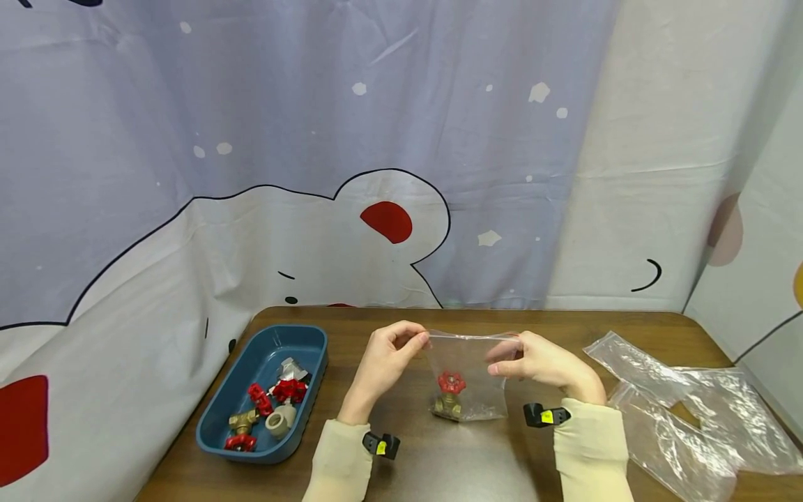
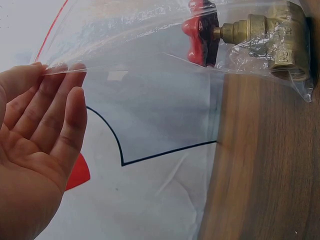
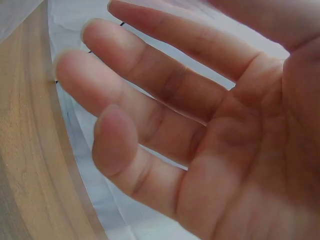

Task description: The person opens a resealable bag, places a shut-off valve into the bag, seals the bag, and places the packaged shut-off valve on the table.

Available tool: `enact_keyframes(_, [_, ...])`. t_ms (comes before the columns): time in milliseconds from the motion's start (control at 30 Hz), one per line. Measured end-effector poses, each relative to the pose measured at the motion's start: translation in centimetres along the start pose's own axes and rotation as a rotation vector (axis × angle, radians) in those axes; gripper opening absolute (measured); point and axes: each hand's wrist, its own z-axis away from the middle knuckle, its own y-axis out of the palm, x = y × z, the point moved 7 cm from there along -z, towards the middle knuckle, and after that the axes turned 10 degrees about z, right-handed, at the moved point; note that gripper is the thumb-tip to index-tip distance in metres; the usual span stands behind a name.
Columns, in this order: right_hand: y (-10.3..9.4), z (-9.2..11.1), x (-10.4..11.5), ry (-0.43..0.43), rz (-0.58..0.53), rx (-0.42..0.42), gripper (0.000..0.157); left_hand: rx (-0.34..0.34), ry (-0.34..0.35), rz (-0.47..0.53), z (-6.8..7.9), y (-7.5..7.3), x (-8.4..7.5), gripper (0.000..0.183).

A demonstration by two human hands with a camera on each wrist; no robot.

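Observation:
In the head view a clear zip-lock bag (image 1: 479, 397) stands upright on the table, with a brass gate valve (image 1: 448, 403) with a red handwheel at its bottom left. My left hand (image 1: 390, 357) pinches the bag's upper left corner between thumb and fingers. At the upper right edge, my right hand (image 1: 542, 359) holds the bag, some fingers showing through the plastic. The left wrist view shows the valve's brass body (image 2: 287, 42) lying inside the film. In the right wrist view the right hand's fingers (image 3: 140, 100) are spread and gently bent; their contact with the bag is out of frame.
A blue tray (image 1: 210, 418) on the left holds red-handled valves (image 1: 241, 440), a pale pipe fitting (image 1: 280, 420) and other small parts. Several clear plastic bags (image 1: 671, 418) lie overlapping at the right of the wooden table (image 1: 464, 460). A printed curtain (image 1: 401, 139) hangs behind.

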Motion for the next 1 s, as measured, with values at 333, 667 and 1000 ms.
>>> enact_keyframes(333, [-0.21, -0.18, -0.03, 0.000, 0.052, -0.029, 0.022, -0.003, -0.017, 0.013, -0.04, -0.15, 0.49, 0.013])
enact_keyframes(667, [-0.28, -0.29, 0.46, -0.025, 0.086, -0.044, 0.017, -0.004, -0.020, 0.030, 0.03, -0.26, 0.62, 0.015])
enact_keyframes(1000, [-0.35, -0.37, 0.71, -0.047, 0.111, -0.059, 0.014, -0.018, -0.031, 0.007, 0.04, -0.40, 0.70, 0.012])
